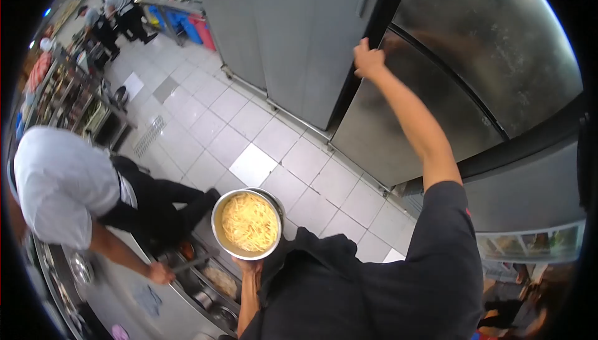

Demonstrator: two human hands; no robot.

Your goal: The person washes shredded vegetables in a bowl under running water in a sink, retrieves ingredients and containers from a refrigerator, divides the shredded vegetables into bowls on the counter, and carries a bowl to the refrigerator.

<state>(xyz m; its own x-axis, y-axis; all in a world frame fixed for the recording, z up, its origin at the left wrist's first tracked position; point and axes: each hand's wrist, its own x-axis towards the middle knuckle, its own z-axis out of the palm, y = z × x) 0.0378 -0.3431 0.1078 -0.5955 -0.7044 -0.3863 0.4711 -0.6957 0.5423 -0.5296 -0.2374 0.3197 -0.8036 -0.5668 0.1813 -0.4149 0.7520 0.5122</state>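
My left hand (249, 266) is closed under a round metal pot (216, 228), holding it in front of my body. Thin pale-yellow strips (250, 221), which look like cut fries, fill much of the pot. A second metal rim shows behind it, partly hidden. With my right arm stretched out, my right hand (369, 60) has its fingers curled at the dark edge of a steel refrigerator door (411, 85). The fingertips there are only partly visible.
At the left, a co-worker in a white shirt (59, 184) leans over a steel counter (118, 278) beside food pans (218, 278). Grey cabinets (293, 35) stand along the tiled floor (252, 122). Shelving (93, 106) and other people (121, 4) are farther back.
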